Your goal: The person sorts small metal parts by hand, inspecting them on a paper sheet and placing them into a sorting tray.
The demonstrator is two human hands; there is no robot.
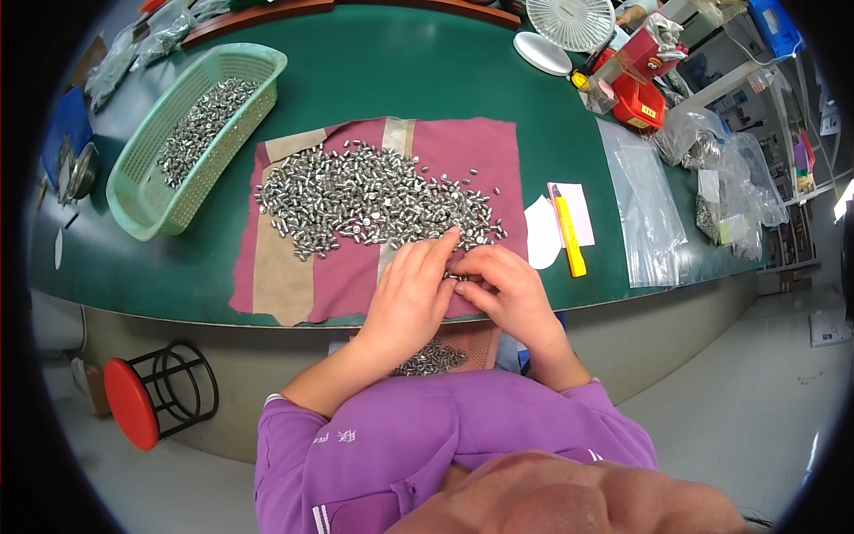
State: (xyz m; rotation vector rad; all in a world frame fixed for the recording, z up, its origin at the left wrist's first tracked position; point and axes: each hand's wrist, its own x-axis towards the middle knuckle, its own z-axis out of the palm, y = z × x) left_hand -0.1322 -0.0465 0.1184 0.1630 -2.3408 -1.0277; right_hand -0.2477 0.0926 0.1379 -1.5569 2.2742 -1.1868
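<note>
A heap of small shiny metal cylinders (347,191) is spread over a maroon and tan striped cloth (485,147). At the heap's near right edge, my left hand (411,289) lies with its fingers stretched forward, the index fingertip touching the parts. Beside it, my right hand (505,283) is curled, its fingertips and thumb closed around a few of these metal cylinders near the cloth's front edge. The fingers partly hide what lies between the two hands. Below the table edge, a pink basket (483,343) on my lap holds more such parts.
A pale green basket (142,214) with metal parts stands at left. To the right lie a yellow cutter knife (570,236), paper slips and clear plastic bags (645,214). Farther back are a white fan (571,20) and a red container (637,102). A red stool (131,403) stands lower left.
</note>
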